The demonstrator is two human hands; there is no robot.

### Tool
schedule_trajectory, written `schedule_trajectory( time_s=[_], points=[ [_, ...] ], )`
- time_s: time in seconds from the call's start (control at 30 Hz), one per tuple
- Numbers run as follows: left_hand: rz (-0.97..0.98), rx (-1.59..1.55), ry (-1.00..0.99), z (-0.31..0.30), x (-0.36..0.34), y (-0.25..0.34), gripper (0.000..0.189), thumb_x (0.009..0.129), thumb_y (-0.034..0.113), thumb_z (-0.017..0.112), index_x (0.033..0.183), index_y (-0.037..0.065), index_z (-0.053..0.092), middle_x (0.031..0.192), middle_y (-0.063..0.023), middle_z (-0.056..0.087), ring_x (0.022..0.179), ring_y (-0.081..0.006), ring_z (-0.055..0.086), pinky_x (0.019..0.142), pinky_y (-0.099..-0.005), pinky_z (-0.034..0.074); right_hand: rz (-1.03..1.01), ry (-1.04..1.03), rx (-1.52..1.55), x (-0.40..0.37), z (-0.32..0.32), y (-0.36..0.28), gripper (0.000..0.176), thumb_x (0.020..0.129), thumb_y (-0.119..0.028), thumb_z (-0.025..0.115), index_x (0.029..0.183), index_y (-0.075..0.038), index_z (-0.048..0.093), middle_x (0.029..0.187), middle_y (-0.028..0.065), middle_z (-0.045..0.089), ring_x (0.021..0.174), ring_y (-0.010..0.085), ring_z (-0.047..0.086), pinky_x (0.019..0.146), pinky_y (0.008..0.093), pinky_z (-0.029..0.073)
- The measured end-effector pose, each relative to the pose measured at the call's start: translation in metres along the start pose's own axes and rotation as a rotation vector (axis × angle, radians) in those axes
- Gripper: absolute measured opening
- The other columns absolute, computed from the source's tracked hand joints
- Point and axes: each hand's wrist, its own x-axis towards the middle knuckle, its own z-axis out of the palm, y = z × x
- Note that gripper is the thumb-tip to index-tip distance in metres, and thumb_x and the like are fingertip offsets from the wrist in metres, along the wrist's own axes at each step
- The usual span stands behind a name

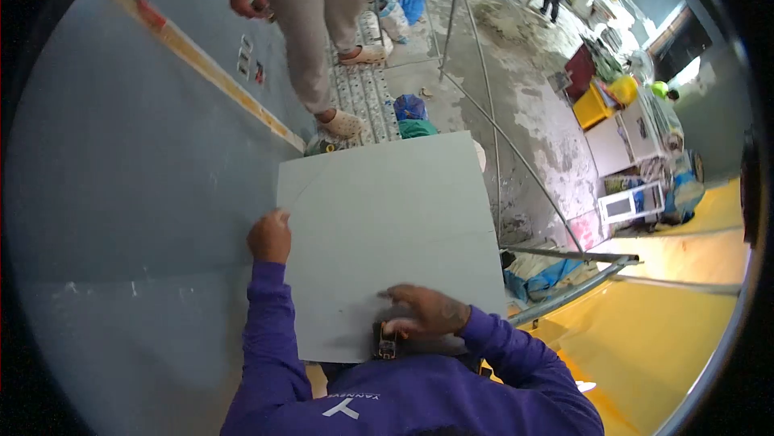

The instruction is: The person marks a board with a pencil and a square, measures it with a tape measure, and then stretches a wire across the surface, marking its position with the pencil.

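Note:
A large pale board (395,210) lies in front of my body, with faint thin lines on its surface. My left hand (270,236) is closed at the board's left edge, close to the grey wall; its fingertips are partly hidden. Over the near part of the board, my right hand (427,311) has its fingers stretched out and apart. Its thumb is by a black and yellow tape measure (387,343), near my waist. Whether the thumb touches the tape measure is hard to tell.
Another person (302,25) stands on a perforated metal scaffold platform (359,93) beyond the board, holding a small object. Scaffold tubes (532,170) rise on the right. Below lies a floor (516,97) with boxes and a yellow crate (592,105). The grey wall (145,194) borders the left.

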Motion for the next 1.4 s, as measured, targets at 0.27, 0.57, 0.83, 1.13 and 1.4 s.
schedule_trajectory(
  time_s=[0.27,0.57,0.83,1.13,1.4],
  points=[
    [0.229,-0.403,0.302,-0.021,-0.002,0.051,0.017,0.092,0.026,0.074,0.107,0.017,0.078,0.086,-0.0078,0.072,0.077,-0.0302,0.07,0.065,-0.0401,0.056,0.073,0.51,-0.157,0.048,-0.064,0.007,0.045,0.097,-0.028,0.074,0.128,0.001,0.061,0.104,0.0153,0.072,0.088,0.0236,0.072,0.076,0.0354,0.058],
    [0.436,-0.54,0.278,-0.019,-0.03,0.059,0.021,0.084,0.017,0.081,0.104,0.014,0.078,0.077,-0.0076,0.065,0.069,-0.0288,0.066,0.06,-0.0394,0.052,0.155,0.928,0.608,0.085,-0.089,0.012,0.042,0.106,-0.029,0.062,0.133,0.004,0.057,0.103,0.013,0.071,0.085,0.0189,0.071,0.063,0.0266,0.053],
    [0.542,-0.718,0.15,-0.003,-0.043,0.087,0.018,0.089,0.021,0.076,0.105,0.012,0.074,0.082,-0.0082,0.068,0.074,-0.0296,0.069,0.065,-0.0402,0.056,0.243,0.871,0.382,0.077,-0.091,0.025,0.031,0.106,-0.021,0.06,0.118,0.007,0.065,0.093,0.0171,0.075,0.079,0.0208,0.074,0.062,0.028,0.055],
    [0.543,-0.829,0.239,0.024,-0.066,0.121,0.013,0.088,0.021,0.077,0.085,0.012,0.068,0.074,-0.0059,0.067,0.07,-0.0274,0.068,0.06,-0.0409,0.054,0.295,0.881,0.365,0.062,-0.096,0.033,0.033,0.105,-0.022,0.062,0.12,0.007,0.064,0.089,0.0157,0.074,0.074,0.0205,0.073,0.061,0.0282,0.054],
    [0.565,-0.864,0.322,0.022,-0.066,0.114,0.012,0.086,0.019,0.078,0.082,0.012,0.068,0.074,-0.0068,0.069,0.067,-0.0292,0.068,0.061,-0.0403,0.054,0.282,0.786,0.492,0.05,-0.093,0.036,0.047,0.107,-0.033,0.059,0.13,0.008,0.059,0.097,0.0204,0.073,0.083,0.0251,0.074,0.07,0.0329,0.059]
  ],
)
